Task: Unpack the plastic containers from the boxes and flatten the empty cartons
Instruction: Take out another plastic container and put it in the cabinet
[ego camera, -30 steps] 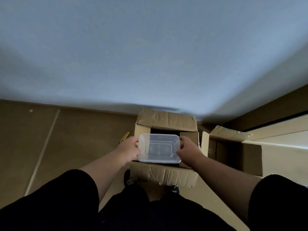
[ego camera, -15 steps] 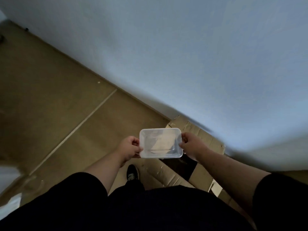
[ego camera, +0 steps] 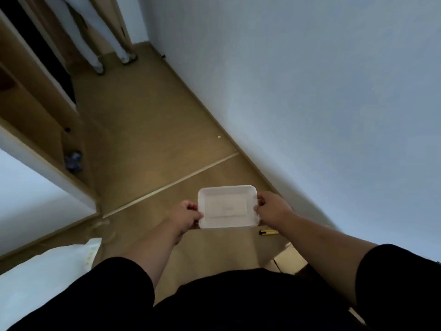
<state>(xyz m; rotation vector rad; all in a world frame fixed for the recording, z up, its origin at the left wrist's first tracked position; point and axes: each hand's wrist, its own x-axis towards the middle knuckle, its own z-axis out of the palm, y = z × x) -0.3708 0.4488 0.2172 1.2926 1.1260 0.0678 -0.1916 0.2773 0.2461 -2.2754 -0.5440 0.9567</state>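
Translucent plastic container (ego camera: 228,206), rectangular, rounded corners | left hand (ego camera: 185,215), right hand (ego camera: 272,207): fingers closed on short ends

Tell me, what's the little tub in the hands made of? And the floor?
The tub looks like thin, cloudy-clear plastic: light passes through it and its corners are smoothly rounded. The left hand and right hand pinch its short ends. The floor looks like matte tan wood or laminate, with one straight seam; I can't tell which.
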